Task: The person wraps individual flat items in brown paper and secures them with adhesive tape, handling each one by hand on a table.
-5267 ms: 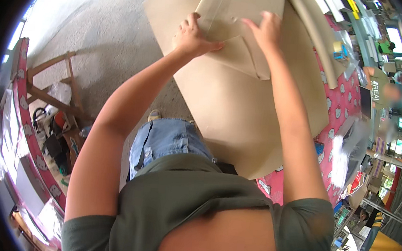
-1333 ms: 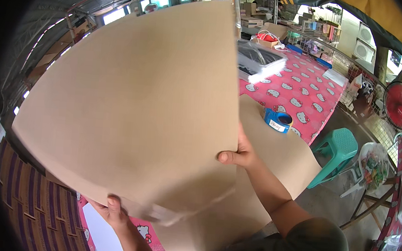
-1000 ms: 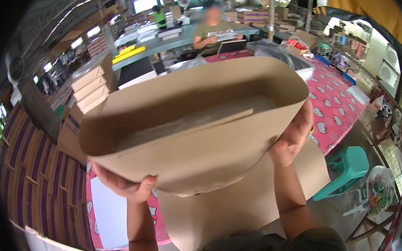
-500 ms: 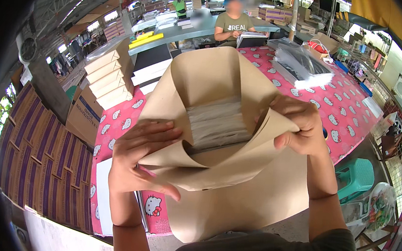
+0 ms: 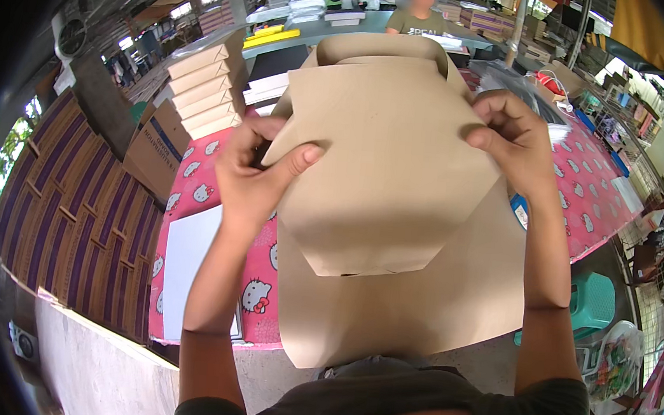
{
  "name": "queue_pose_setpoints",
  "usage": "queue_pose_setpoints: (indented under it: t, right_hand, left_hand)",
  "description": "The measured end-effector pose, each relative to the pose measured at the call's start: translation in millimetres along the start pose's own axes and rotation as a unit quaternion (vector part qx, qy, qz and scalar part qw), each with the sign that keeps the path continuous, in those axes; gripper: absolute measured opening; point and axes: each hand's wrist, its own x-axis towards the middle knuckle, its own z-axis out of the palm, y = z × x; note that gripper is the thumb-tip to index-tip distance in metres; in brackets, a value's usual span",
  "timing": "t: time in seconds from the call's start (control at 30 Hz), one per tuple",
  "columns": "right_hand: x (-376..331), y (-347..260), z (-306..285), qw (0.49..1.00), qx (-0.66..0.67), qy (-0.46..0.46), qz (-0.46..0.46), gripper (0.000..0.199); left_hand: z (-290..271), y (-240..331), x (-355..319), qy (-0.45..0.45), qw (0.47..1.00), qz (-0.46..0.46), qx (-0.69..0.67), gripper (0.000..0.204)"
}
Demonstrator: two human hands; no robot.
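Observation:
Brown kraft wrapping paper [image 5: 383,149] stands up in front of me, its near flap raised and smooth toward me. My left hand [image 5: 261,167] grips the flap's left edge, thumb on the near face and fingers behind. At the opposite edge, my right hand [image 5: 515,140] holds the paper with its thumb in front and curled fingers partly hidden. Behind the flap, the far wall of the paper [image 5: 387,49] curves round. Whatever lies inside is hidden by the flap. Another brown paper sheet [image 5: 409,315] lies beneath, reaching over the table's near edge.
A pink patterned cloth covers the table [image 5: 598,193]. Wrapped brown packages [image 5: 205,88] are stacked at the far left, above a wall of cartons [image 5: 73,226]. A white board [image 5: 189,274] lies left. A green stool [image 5: 593,302] stands right; a person [image 5: 418,19] is across the table.
Both hands have lifted the near side of the paper up and away from me. The raised flap now covers the opening where a pale, layered stack showed. My view has shifted slightly.

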Motion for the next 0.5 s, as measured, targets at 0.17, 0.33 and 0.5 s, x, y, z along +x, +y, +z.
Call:
queue_pose_setpoints:
  t: [0.17, 0.33, 0.5]
  right_hand:
    - [-2.8, -9.7, 1.6, 0.994, -0.083, -0.064, -0.024, 0.022]
    - [21.1, -24.4, -4.6, 0.986, -0.125, -0.113, -0.001, 0.019]
    - [64.2, -77.0, 24.9, 0.968, -0.235, -0.076, -0.047, 0.015]
  left_hand:
    - [-10.1, -3.0, -6.6, -0.045, 0.965, 0.179, 0.189, 0.04]
    - [4.8, 14.0, -0.6, -0.05, 0.998, 0.009, 0.033, 0.032]
    - [-4.3, 8.8, -1.4, -0.037, 0.997, 0.024, 0.059, 0.027]
